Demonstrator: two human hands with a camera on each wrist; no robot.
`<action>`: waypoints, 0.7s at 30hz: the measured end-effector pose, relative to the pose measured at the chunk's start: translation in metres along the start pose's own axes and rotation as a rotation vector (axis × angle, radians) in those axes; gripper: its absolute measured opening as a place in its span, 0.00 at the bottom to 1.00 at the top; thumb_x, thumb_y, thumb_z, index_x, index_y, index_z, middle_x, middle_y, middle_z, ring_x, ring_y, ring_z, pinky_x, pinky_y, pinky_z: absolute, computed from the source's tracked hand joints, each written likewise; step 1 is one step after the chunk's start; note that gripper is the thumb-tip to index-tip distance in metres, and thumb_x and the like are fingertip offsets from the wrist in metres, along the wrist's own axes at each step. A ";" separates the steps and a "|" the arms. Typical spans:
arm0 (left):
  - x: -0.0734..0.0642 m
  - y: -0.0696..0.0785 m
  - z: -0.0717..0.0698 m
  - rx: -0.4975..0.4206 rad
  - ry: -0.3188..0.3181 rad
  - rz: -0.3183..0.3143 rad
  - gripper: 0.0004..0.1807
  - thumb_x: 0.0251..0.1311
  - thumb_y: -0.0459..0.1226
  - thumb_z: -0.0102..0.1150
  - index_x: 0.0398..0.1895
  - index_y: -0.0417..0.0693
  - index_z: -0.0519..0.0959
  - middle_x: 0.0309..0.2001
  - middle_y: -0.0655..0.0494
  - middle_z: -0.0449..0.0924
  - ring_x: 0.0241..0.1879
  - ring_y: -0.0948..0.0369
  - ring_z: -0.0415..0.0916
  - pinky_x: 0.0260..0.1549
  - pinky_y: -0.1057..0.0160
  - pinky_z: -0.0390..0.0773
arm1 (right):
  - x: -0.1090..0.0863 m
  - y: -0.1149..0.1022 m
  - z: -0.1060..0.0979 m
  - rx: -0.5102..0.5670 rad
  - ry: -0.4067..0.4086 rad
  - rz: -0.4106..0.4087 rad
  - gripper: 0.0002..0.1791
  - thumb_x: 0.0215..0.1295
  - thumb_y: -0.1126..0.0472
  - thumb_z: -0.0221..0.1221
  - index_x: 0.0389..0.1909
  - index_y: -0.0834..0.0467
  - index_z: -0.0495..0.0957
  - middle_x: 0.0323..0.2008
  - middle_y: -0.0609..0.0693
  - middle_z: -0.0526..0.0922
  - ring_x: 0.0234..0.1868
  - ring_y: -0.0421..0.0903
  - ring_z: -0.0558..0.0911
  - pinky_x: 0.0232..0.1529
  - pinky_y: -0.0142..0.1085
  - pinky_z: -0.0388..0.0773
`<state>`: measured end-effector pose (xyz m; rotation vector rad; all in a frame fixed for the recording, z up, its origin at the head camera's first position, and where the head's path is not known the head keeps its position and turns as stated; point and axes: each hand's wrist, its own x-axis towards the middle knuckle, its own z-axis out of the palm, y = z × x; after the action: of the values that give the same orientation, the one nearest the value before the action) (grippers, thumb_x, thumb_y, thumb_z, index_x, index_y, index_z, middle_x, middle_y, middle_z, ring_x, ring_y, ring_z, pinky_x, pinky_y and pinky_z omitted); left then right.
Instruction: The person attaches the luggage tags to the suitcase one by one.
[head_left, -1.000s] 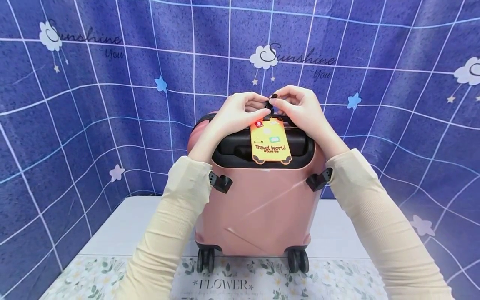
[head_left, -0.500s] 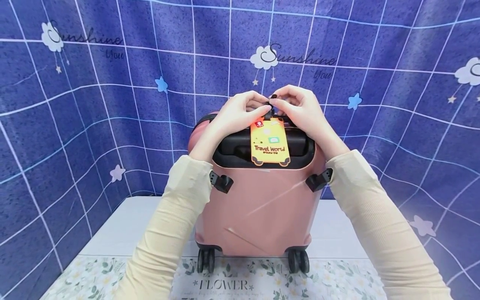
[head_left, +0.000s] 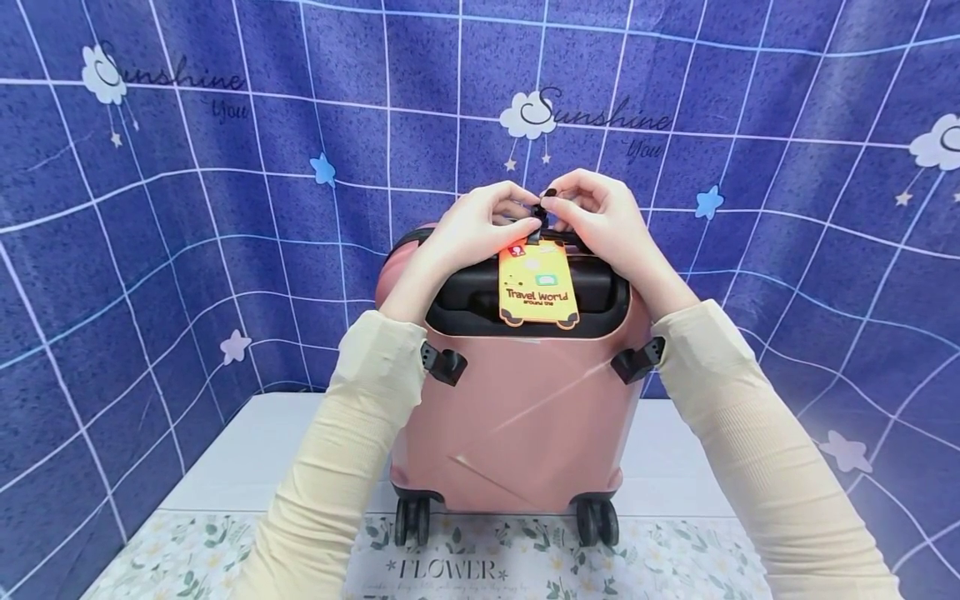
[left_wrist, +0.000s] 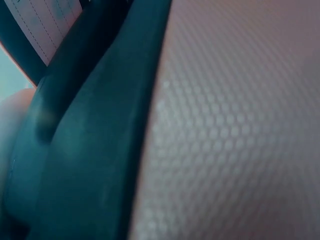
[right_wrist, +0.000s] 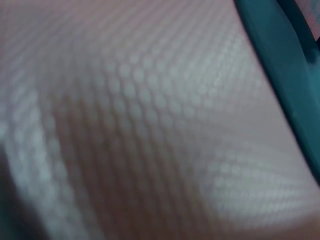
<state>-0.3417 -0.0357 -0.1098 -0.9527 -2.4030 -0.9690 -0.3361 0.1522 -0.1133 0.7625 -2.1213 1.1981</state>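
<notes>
A pink suitcase [head_left: 525, 417] stands upright on its wheels, with a black handle recess [head_left: 472, 292] at its top. Over that recess hangs a yellow luggage tag [head_left: 536, 283] printed "Travel World", on a black strap [head_left: 542, 218]. My left hand [head_left: 480, 218] pinches the strap between thumb and fingers from the left. From the other side my right hand [head_left: 600, 212] pinches the strap's upper end. Both wrist views are filled by the suitcase's textured shell [left_wrist: 230, 125] and its dark trim [right_wrist: 280, 65]; neither shows the fingertips at the strap.
Behind the suitcase hangs a blue curtain [head_left: 420, 83] with white grid lines, clouds and stars. The suitcase's front wheels [head_left: 597, 521] rest on a flower-printed mat [head_left: 225, 554], with a white surface [head_left: 262, 450] behind it. Small black camera mounts [head_left: 444, 364] sit at both wrists.
The luggage tag has swung slightly, shifting a little left and up. Both hands keep nearly the same place and hold on the strap.
</notes>
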 end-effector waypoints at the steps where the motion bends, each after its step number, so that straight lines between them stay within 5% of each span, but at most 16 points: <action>1: 0.000 0.000 0.000 0.007 0.002 -0.003 0.20 0.61 0.45 0.57 0.55 0.51 0.74 0.51 0.54 0.80 0.51 0.63 0.78 0.56 0.63 0.72 | 0.000 0.000 0.000 0.002 0.000 0.001 0.11 0.62 0.59 0.60 0.42 0.60 0.79 0.24 0.40 0.78 0.25 0.38 0.78 0.31 0.28 0.75; 21: 0.000 0.002 0.000 0.079 0.002 -0.042 0.19 0.62 0.48 0.56 0.53 0.52 0.75 0.48 0.56 0.82 0.50 0.63 0.77 0.55 0.60 0.71 | 0.000 -0.002 0.002 -0.024 -0.009 -0.004 0.06 0.65 0.60 0.56 0.39 0.58 0.74 0.26 0.44 0.77 0.26 0.39 0.80 0.30 0.29 0.76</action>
<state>-0.3406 -0.0344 -0.1093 -0.8760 -2.4491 -0.8823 -0.3349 0.1493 -0.1129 0.7630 -2.1364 1.1671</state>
